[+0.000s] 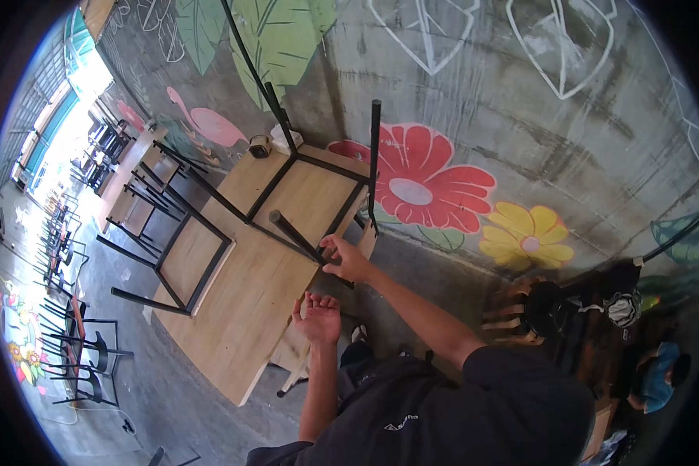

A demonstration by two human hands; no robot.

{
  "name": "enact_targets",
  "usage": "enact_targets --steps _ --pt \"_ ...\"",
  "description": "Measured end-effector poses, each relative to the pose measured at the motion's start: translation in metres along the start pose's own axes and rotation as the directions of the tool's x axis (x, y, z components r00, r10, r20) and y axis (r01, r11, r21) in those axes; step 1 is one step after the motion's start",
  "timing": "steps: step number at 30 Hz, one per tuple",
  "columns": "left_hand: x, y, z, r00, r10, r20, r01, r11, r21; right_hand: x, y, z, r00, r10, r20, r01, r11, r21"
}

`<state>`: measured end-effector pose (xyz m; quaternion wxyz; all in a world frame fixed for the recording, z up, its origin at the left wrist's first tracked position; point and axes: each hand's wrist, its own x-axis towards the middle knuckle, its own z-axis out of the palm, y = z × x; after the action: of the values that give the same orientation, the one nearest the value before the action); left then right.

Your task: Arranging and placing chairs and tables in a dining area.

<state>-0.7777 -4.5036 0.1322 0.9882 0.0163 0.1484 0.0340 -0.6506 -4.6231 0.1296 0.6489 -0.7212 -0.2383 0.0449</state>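
A chair with a wooden seat and black metal legs rests upside down on a light wooden table, its legs pointing up. My right hand is at this chair's near corner, fingers curved and apart beside the base of a leg; whether they touch the frame cannot be told. My left hand is raised by the table's near edge, palm up, fingers slightly bent, with nothing in it. A second upturned chair lies on the far left side of the same table. Part of another wooden seat shows below my left hand.
A dark box-like object and a white tissue-like pack stand at the table's wall end. The painted concrete wall runs behind. More tables with upturned chairs line the left. At right are a wooden-slatted chair and a person in blue.
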Motion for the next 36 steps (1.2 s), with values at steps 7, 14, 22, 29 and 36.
enact_targets --steps 7,14,22,29,36 --pt "0.059 0.043 0.008 0.991 0.054 -0.126 -0.054 0.999 0.000 0.081 0.043 0.051 0.989 -0.125 0.075 0.130 0.989 -0.068" --pt "0.098 0.085 -0.005 0.961 -0.029 -0.276 0.043 0.998 0.042 0.103 0.072 0.059 0.959 0.047 0.278 -0.122 0.958 0.259" --pt "0.113 0.086 -0.053 0.878 -0.266 -0.398 0.328 0.940 0.094 0.058 0.080 0.042 0.971 0.102 -0.218 -0.144 0.972 -0.187" --pt "0.105 0.046 -0.092 0.687 -0.524 -0.504 0.642 0.762 0.084 -0.012 0.043 0.005 0.831 0.115 -0.545 -0.085 0.993 0.080" --pt "0.078 0.006 -0.133 0.556 -0.588 -0.587 0.801 0.567 0.191 -0.066 0.011 -0.012 0.780 0.164 -0.604 -0.119 0.986 0.114"
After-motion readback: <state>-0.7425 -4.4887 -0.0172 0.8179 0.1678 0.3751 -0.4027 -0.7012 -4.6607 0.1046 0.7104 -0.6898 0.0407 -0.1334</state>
